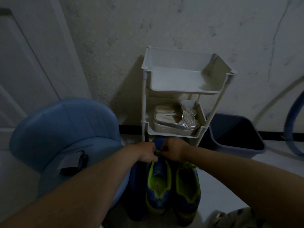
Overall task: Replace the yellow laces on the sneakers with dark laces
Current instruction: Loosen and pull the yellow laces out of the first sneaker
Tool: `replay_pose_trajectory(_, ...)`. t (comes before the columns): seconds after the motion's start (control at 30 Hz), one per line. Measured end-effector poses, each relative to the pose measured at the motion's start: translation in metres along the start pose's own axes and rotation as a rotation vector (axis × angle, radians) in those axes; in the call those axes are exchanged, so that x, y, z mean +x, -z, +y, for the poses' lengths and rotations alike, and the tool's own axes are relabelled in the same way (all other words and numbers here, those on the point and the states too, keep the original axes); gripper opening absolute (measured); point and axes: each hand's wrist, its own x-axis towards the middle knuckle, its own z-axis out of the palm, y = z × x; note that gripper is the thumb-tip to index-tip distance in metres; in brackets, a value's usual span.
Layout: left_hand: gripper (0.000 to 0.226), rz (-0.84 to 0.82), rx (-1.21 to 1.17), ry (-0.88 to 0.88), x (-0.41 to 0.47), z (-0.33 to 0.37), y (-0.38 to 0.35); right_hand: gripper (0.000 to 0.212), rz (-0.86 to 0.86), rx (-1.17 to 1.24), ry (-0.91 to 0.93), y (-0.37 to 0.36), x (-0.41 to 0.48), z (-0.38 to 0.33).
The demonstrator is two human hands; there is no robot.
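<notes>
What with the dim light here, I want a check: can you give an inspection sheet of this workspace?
Surface: floor, pale, dim.
Job's things: two sneakers side by side before rack; yellow lace; no dark ones seen.
Clutter: sandals on rack; bin; dark packet on chair.
Hands: left hand and right hand pinch the lace.
Cables: blue tube at right.
Surroundings: wall, door.
</notes>
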Motion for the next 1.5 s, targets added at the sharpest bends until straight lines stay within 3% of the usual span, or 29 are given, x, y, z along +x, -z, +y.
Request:
replay_pose_trajectory(0.53,0.036,0.039,-0.019,-0.038,0.007,0.003,-0.004,0.035,0.033,-0.369,0.132,0.002,-0.001,0.001)
replay_pose_trajectory(0.7,0.024,0.073,-0.038,-0.054,0.012,0.000,-0.004,0.052,0.110,-0.253,-0.041,0.014,-0.005,0.013)
replay_pose_trajectory(0.77,0.017,0.112,-0.086,-0.064,0.014,0.000,-0.004,0.048,0.117,-0.236,-0.081,0.014,-0.007,0.017)
replay_pose_trajectory(0.9,0.016,0.134,-0.126,-0.064,0.014,0.003,-0.001,0.037,0.058,-0.065,-0.049,0.011,-0.006,0.015)
replay_pose_trajectory(1.03,0.016,0.206,-0.278,-0.053,0.016,0.007,0.003,0.052,0.067,0.147,0.013,0.014,-0.008,0.010)
replay_pose_trajectory(1.13,0.023,0.290,-0.359,-0.081,0.016,0.009,0.009,0.032,0.073,0.367,-0.005,0.015,-0.009,0.007)
replay_pose_trajectory(1.2,0.025,0.274,-0.384,-0.090,0.014,0.008,0.011,0.024,0.120,0.452,-0.039,0.016,-0.008,0.006)
replay_pose_trajectory(1.37,0.015,0.193,-0.438,-0.079,0.014,0.005,0.008,0.018,0.135,0.391,-0.088,0.015,-0.003,0.009)
replay_pose_trajectory(1.5,0.021,0.068,-0.323,-0.055,0.015,0.001,0.006,0.021,0.175,0.408,-0.105,0.017,-0.004,0.009)
